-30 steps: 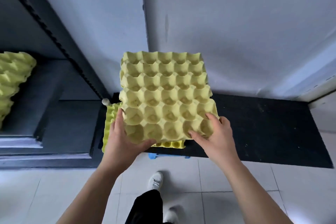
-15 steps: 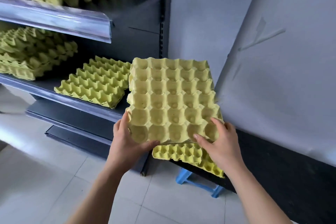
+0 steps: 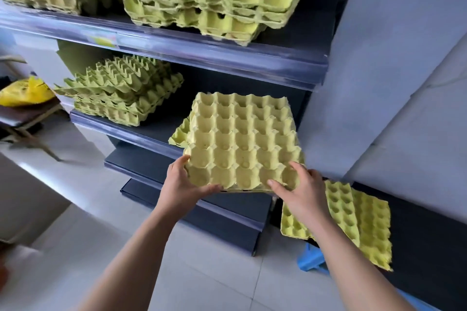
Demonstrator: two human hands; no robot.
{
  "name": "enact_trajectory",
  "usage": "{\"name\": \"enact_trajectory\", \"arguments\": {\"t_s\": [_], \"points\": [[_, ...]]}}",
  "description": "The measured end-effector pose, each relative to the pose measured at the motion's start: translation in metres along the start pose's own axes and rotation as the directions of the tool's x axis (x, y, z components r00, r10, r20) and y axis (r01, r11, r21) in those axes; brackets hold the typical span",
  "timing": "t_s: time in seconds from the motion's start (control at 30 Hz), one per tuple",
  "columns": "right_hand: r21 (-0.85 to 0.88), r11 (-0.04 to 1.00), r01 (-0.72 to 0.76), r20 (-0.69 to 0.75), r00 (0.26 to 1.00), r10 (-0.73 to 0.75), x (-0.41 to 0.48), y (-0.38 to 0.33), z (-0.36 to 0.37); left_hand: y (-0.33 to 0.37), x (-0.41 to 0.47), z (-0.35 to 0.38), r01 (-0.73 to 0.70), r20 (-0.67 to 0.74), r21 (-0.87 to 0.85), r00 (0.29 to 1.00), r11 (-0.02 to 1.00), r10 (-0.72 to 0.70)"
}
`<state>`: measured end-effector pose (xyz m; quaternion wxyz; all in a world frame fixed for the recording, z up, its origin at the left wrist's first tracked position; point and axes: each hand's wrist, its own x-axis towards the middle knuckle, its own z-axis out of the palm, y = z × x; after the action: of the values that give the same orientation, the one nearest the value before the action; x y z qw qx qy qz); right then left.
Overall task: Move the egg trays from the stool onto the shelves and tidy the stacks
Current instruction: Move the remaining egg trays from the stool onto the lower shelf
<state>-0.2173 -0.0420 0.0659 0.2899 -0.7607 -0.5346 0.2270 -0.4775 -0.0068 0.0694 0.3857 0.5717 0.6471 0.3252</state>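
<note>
held: yellow-green moulded-pulp egg tray (image 3: 242, 144), frame centre, over and offset right of lone yellow-green shelf tray (image 3: 180, 136)
hands: left hand (image 3: 184, 183) and right hand (image 3: 302, 193) pinch its near corners

Your held tray (image 3: 242, 144) hides nearly all of the shelf tray (image 3: 179, 135) under it; only a corner shows, past your left fingers (image 3: 212, 187). Stool (image 3: 312, 257), below your right fingers (image 3: 298, 169): mostly covered by the stool trays (image 3: 358, 219) and your forearm (image 3: 336, 240). Top stack (image 3: 214, 7), high above the fingers, is cut off by the frame edge. Yellow bag (image 3: 25, 93), far left of the fingers: blurred, print unreadable.
</note>
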Motion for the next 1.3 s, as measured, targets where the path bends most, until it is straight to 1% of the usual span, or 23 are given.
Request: {"name": "enact_trajectory", "arguments": {"t_s": [0.13,0.2,0.4,0.53,0.63,0.83,0.9,1.03,1.1,1.2,1.23,1.3], "points": [[-0.026,0.999,-0.028,0.019,0.999,0.028,0.024,-0.03,0.032,-0.013,0.045,-0.031,0.047,0.029,-0.003,0.998,0.999,-0.047],[-0.034,0.999,-0.035,0.021,0.999,0.036,0.039,-0.042,0.045,-0.018,0.069,-0.041,0.052,0.048,-0.037,0.998,0.998,-0.05],[-0.057,0.997,-0.059,0.049,0.997,0.061,0.085,-0.066,0.079,-0.024,0.135,-0.06,0.052,0.067,-0.065,0.997,0.997,-0.048],[-0.102,0.992,-0.071,0.026,0.997,0.075,0.104,-0.082,0.096,-0.028,0.171,-0.068,0.063,0.101,-0.082,0.993,0.995,-0.054],[-0.109,0.987,-0.116,0.018,0.993,0.118,0.112,-0.09,0.11,-0.033,0.195,-0.073,0.073,0.151,-0.083,0.987,0.994,-0.06],[-0.13,0.969,-0.21,-0.035,0.978,0.207,0.113,-0.103,0.14,-0.044,0.229,-0.084,0.079,0.254,-0.019,0.965,0.997,-0.071],[-0.146,0.959,-0.245,-0.055,0.969,0.239,0.111,-0.108,0.149,-0.049,0.237,-0.087,0.062,0.301,0.024,0.951,0.998,-0.066],[-0.148,0.939,-0.31,-0.081,0.95,0.301,0.111,-0.114,0.163,-0.052,0.247,-0.091,-0.003,0.348,0.118,0.937,0.993,-0.038],[-0.151,0.933,-0.326,-0.097,0.944,0.314,0.111,-0.116,0.165,-0.055,0.253,-0.093,-0.041,0.371,0.166,0.928,0.985,-0.024],[-0.2,0.92,-0.337,-0.109,0.941,0.321,0.111,-0.122,0.165,-0.055,0.258,-0.096,-0.102,0.388,0.229,0.922,0.968,0.005],[-0.221,0.919,-0.328,-0.125,0.944,0.306,0.11,-0.125,0.164,-0.054,0.257,-0.096,-0.141,0.375,0.263,0.926,0.954,0.034],[-0.263,0.921,-0.288,-0.167,0.954,0.25,0.106,-0.129,0.161,-0.051,0.255,-0.094,-0.258,0.331,0.35,0.933,0.9,0.139]]}}
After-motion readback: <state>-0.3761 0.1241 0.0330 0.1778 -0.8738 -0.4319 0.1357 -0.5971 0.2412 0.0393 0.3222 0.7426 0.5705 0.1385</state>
